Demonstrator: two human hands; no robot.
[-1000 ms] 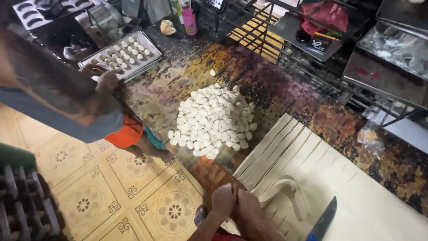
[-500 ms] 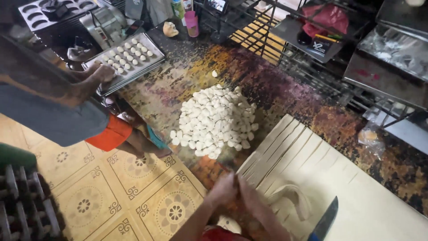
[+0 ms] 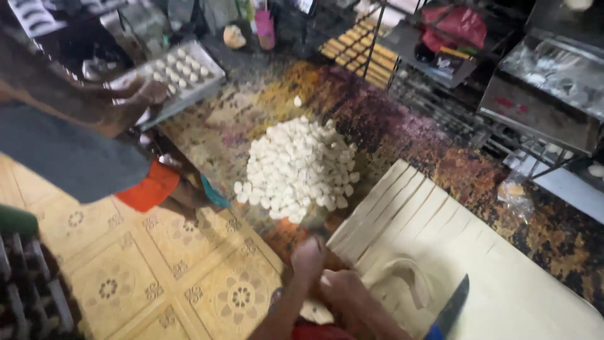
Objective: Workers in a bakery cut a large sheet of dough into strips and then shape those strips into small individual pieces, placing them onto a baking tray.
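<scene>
A pale sheet of dough point(image 3: 503, 277), cut into long strips, lies at the counter's point(image 3: 402, 132) near right corner, beside a pile point(image 3: 299, 170) of small white pieces. The left hand point(image 3: 307, 261) and right hand point(image 3: 343, 293) press together at the strips' near ends, fingers curled; whether they grip dough cannot be told. A knife point(image 3: 450, 310) lies just right of them.

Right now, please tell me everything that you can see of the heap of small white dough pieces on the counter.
The heap of small white dough pieces is a rough, rounded mound of many little pale lumps, soft and matte like raw dough. It lies on the dark mottled counter, left of the sheet of dough cut into strips. A few pieces lie scattered at its edge, and one lies apart behind it. No hand touches it.
</scene>
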